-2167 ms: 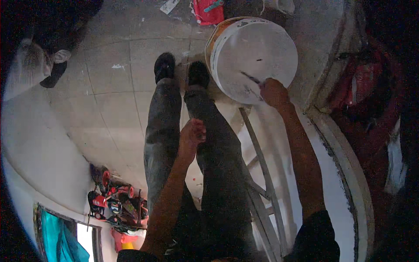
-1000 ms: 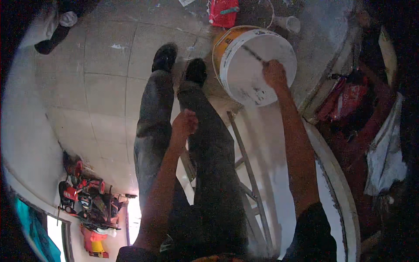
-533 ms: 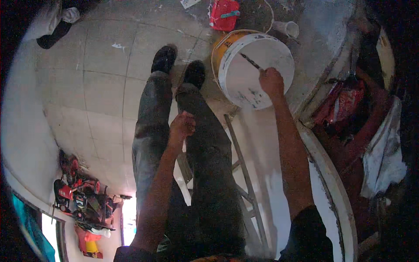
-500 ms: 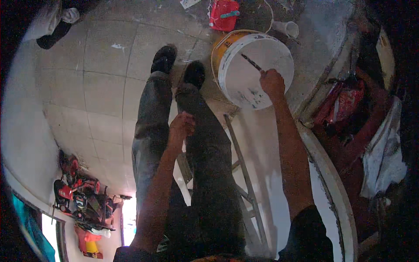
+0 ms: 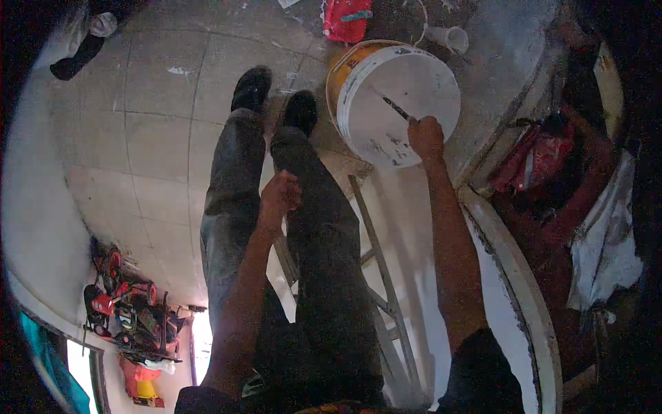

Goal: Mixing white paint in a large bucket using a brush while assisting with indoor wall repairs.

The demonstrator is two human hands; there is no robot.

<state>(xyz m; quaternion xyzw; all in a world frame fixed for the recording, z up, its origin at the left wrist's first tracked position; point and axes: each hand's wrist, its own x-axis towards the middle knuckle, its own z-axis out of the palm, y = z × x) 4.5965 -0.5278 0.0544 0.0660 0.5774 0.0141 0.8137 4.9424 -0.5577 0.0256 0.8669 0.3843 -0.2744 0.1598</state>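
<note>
My right hand (image 5: pixel 425 139) is closed around the end of a slim, dark, stick-like tool (image 5: pixel 396 108) whose kind I cannot make out. Its tip points up and to the left, over the round white top of a bucket (image 5: pixel 365 124). Grey smudges mark the near part of that top, and the bucket's side shows yellow on the left. Beside my knee, my left hand (image 5: pixel 281 194) is curled into a fist; whatever might be inside it is hidden.
Beyond the bucket lie a red container (image 5: pixel 346 22) with a teal-handled item across it and a white cup (image 5: pixel 452 39). A ladder (image 5: pixel 376 248) stands by my leg. On the right are a red bag (image 5: pixel 545 162) and a white cloth (image 5: pixel 607 241).
My right hand and the tool have drawn slightly toward me over the bucket top. The whole view has shifted a little; my left hand stays curled by my knee.
</note>
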